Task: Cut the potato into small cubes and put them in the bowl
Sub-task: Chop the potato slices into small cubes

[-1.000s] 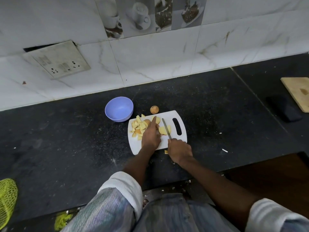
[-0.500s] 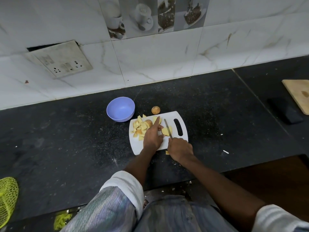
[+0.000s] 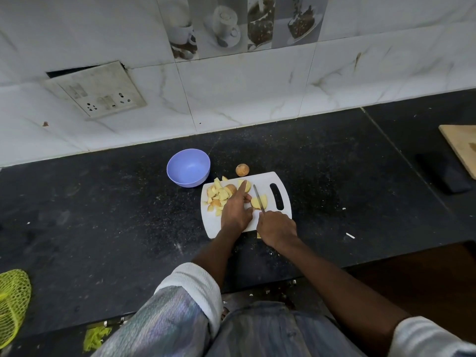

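A white cutting board (image 3: 282,180) lies on the black counter. Several yellow potato pieces (image 3: 218,194) are heaped on its left side. My left hand (image 3: 235,212) rests on the board with the forefinger stretched out, pressing down a potato slice (image 3: 257,203). My right hand (image 3: 278,229) grips a knife (image 3: 258,197) whose blade lies across that slice. A lilac bowl (image 3: 188,167) stands just behind the board's left corner with nothing visible in it. A small brown potato end (image 3: 242,170) sits on the counter behind the board.
A wooden board (image 3: 461,148) and a dark flat object (image 3: 443,173) lie at the far right. A green mesh basket (image 3: 13,302) pokes in at the lower left. The tiled wall with a switch plate (image 3: 98,92) runs behind. The counter edge is near my body.
The hands stay on the board; the knife blade has shifted slightly over the potato slice. The camera view has drifted a little.
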